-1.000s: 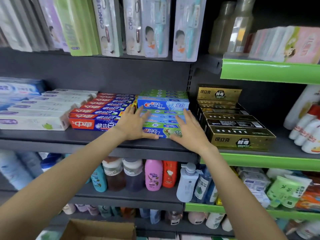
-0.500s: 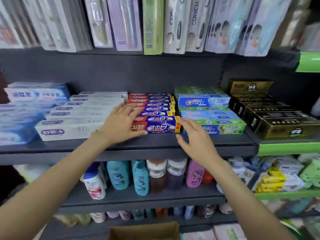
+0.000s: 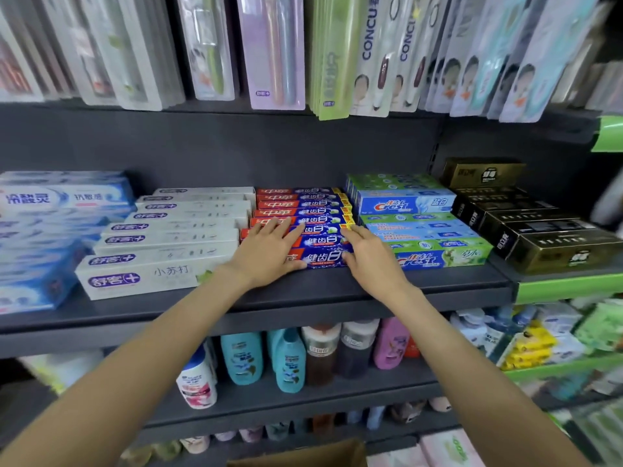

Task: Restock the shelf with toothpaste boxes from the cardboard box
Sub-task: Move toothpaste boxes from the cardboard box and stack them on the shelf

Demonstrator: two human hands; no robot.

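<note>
Red-and-blue toothpaste boxes (image 3: 322, 230) lie stacked mid-shelf (image 3: 337, 291); left hand (image 3: 269, 251) and right hand (image 3: 369, 261) rest flat, fingers straight, holding nothing. Likely light, stiff, slippery: grip long sides

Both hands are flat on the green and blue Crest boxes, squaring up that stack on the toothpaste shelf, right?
Not quite. The head view shows the left hand and right hand laid flat on the red and blue toothpaste boxes, the stack just left of the Crest boxes. The rest holds: open hands, squaring a stack on the shelf.
</note>
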